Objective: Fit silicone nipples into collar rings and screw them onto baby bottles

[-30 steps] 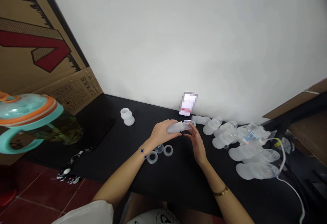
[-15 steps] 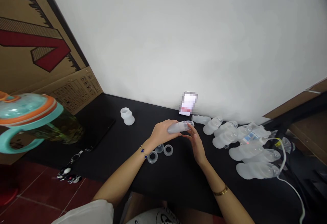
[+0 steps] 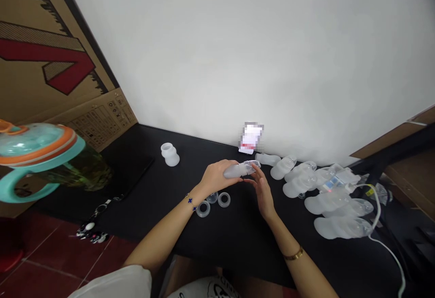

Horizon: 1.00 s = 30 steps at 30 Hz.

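My left hand (image 3: 214, 175) is wrapped round a frosted baby bottle (image 3: 233, 171), tilted on its side above the black table. At the bottle's mouth is a clear cap (image 3: 250, 166). The fingertips of my right hand (image 3: 264, 194) close on this cap from the right; its thumb is partly hidden. Below my left wrist lie two translucent collar rings (image 3: 203, 215), with a clear dome-shaped piece (image 3: 213, 197) between them. An uncapped frosted bottle (image 3: 171, 157) stands to the left.
Several capped bottles (image 3: 335, 227) lie at the right, near a white cable (image 3: 390, 250) and a plastic packet (image 3: 336, 182). A lit phone (image 3: 250, 138) leans against the wall. At left are a large teal-and-orange jug (image 3: 68, 153), a cardboard box (image 3: 84, 121) and a beaded strap (image 3: 90, 227).
The bottle and cap have shifted very slightly right, and my right fingers have moved a little along the cap. The other things lie as before.
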Motion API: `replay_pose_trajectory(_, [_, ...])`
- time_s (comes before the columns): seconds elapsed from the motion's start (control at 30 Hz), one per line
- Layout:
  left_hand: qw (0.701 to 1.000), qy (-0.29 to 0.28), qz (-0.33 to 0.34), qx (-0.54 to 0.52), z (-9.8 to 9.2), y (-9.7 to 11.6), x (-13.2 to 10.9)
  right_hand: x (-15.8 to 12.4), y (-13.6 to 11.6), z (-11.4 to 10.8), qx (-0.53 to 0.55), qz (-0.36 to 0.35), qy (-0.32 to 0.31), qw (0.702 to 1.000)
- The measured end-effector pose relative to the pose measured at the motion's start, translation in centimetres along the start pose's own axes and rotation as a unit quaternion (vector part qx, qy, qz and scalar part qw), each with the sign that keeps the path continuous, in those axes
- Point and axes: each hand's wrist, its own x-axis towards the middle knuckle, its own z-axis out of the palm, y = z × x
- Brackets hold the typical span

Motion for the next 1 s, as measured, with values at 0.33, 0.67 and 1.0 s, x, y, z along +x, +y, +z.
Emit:
replay_pose_trajectory(0.33, [1.0, 0.001, -0.002, -0.001, 0.02, 0.05, -0.03, -0.04, -0.23, 0.11, -0.01, 0.012, -0.012, 1.0])
replay_pose_trajectory(0.67, [1.0, 0.011, -0.002, -0.007, -0.03, 0.07, 0.01, -0.09, 0.04, 0.03, -0.005, -0.006, -0.019, 1.0])
replay_pose_trajectory(1.0, [1.0, 0.004, -0.006, -0.007, -0.27, 0.36, 0.02, -0.09, 0.14, 0.02, -0.014, -0.006, -0.017, 1.0])
